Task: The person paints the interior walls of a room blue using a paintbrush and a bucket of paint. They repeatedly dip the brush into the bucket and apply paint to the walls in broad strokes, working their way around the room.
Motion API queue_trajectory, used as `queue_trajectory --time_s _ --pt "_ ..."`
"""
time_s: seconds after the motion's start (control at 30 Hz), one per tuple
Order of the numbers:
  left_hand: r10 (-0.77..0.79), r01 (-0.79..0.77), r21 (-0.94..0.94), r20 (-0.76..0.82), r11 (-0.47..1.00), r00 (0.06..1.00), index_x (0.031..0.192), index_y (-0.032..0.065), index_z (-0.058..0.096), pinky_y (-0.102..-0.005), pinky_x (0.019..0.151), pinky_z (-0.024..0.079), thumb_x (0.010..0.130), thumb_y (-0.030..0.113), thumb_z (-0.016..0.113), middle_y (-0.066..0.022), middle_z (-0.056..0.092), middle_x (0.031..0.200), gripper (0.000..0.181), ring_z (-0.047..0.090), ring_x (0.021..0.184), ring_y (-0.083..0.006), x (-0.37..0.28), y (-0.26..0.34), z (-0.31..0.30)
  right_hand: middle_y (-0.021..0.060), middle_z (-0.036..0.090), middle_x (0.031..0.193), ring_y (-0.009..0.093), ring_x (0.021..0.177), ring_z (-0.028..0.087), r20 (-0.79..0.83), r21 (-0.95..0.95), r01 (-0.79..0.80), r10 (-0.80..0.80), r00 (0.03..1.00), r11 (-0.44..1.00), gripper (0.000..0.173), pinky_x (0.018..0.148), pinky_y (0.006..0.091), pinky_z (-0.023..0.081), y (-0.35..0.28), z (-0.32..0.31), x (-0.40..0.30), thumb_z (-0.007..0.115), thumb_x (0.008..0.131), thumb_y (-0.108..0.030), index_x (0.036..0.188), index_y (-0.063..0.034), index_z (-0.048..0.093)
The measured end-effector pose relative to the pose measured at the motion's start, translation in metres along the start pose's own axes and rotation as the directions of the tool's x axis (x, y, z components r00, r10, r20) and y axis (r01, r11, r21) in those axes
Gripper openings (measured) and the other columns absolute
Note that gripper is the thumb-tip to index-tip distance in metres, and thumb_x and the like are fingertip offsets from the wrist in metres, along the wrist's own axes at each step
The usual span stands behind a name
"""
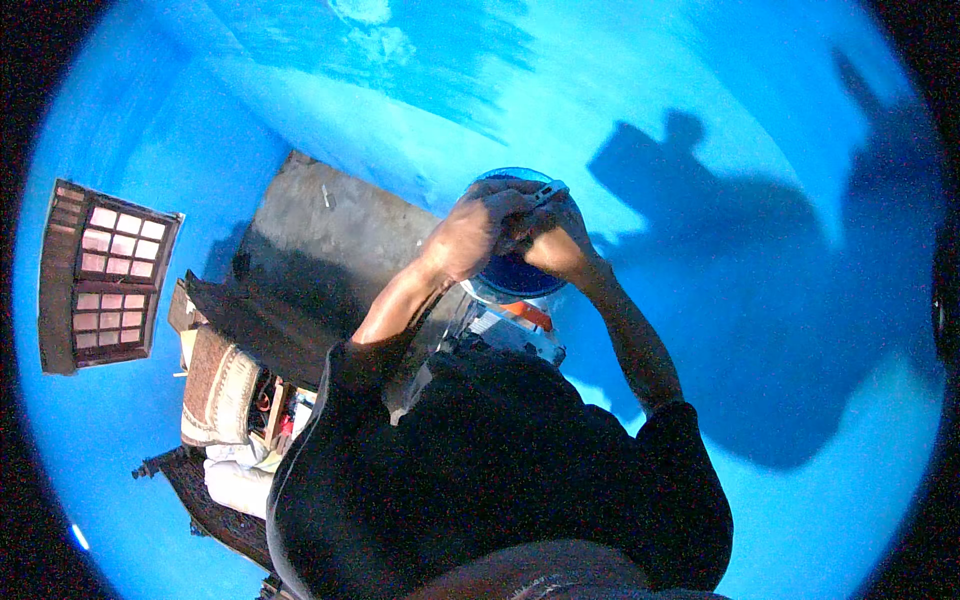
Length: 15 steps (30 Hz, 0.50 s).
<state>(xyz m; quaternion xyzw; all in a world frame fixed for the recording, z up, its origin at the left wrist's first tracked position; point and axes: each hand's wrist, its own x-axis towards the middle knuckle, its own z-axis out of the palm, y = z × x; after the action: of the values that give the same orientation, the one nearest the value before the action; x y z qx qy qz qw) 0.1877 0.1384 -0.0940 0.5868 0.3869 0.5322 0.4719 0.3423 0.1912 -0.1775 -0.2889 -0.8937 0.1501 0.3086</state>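
Both of my hands meet over a round, clear-sided bucket (pixel 520 281) that holds dark blue liquid, likely paint. My left hand (pixel 469 225) has its fingers curled close to those of my right hand (pixel 559 240). A small bluish slotted object (pixel 550 193) sticks out between the fingers at the top; what it belongs to is hidden. Which hand grips it, I cannot tell. The bucket's far rim shows just beyond the knuckles.
A blue wall (pixel 750 337) with my dark shadow stands at the right. Grey floor (pixel 352 217) bears a small pale object (pixel 326 196). Beneath the bucket are an orange item (pixel 531 315) and a metallic-looking support. Folded textiles (pixel 217 390) and white bundles (pixel 236 484) lie at the lower left, below a window (pixel 116 277).
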Motion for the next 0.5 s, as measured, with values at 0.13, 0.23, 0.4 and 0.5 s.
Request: queue_trajectory --time_s 0.13,0.23,0.4,0.5 --pt "0.13 -0.131 0.026 0.056 0.991 0.99 0.1 0.0014 0.068 -0.0227 0.048 0.033 0.091 0.019 0.052 0.0003 0.055 0.069 0.025 0.044 0.055 -0.0078 -0.002 -0.017 -0.001 0.0134 0.069 0.085 0.031 0.08 0.068 -0.023 -0.084 -0.114 0.113 0.993 0.99 0.019 0.068 0.042 0.053 -0.012 -0.016 -0.009 0.073 0.075 -0.025 0.085 -0.0091 0.07" --pt "-0.325 0.348 -0.289 0.124 0.892 0.938 0.11 0.0012 0.065 -0.0227 0.047 0.03 0.092 0.019 0.051 0.0018 0.049 0.066 0.029 0.039 0.052 -0.0072 -0.003 -0.018 -0.002 0.0121 0.069 0.082 0.032 0.072 0.067 0.021 -0.088 -0.255 0.258 0.966 0.963 0.019 0.063 0.041 0.053 -0.008 -0.031 -0.033 0.073 0.076 -0.024 0.087 -0.0093 0.069" --pt "-0.482 0.498 -0.403 0.149 0.768 0.863 0.117 0.0024 0.062 -0.0223 0.045 0.026 0.093 0.02 0.049 0.0037 0.044 0.063 0.032 0.034 0.051 -0.0059 -0.006 -0.012 -0.002 0.0087 0.071 0.08 0.028 0.059 0.065 -0.131 -0.308 -0.134 0.098 0.987 0.942 0.019 0.055 0.0375 0.05 -0.017 -0.057 -0.035 0.075 0.076 -0.024 0.087 -0.0103 0.071" --pt "-0.531 0.542 -0.399 0.147 0.74 0.834 0.118 0.0026 0.061 -0.0227 0.044 0.025 0.094 0.02 0.048 0.0038 0.044 0.064 0.032 0.033 0.05 -0.0059 -0.008 -0.01 -0.007 0.0087 0.071 0.08 0.026 0.058 0.065 -0.212 -0.333 -0.15 0.081 0.974 0.931 0.02 0.055 0.0364 0.051 -0.016 -0.055 -0.041 0.076 0.075 -0.024 0.087 -0.0085 0.071"
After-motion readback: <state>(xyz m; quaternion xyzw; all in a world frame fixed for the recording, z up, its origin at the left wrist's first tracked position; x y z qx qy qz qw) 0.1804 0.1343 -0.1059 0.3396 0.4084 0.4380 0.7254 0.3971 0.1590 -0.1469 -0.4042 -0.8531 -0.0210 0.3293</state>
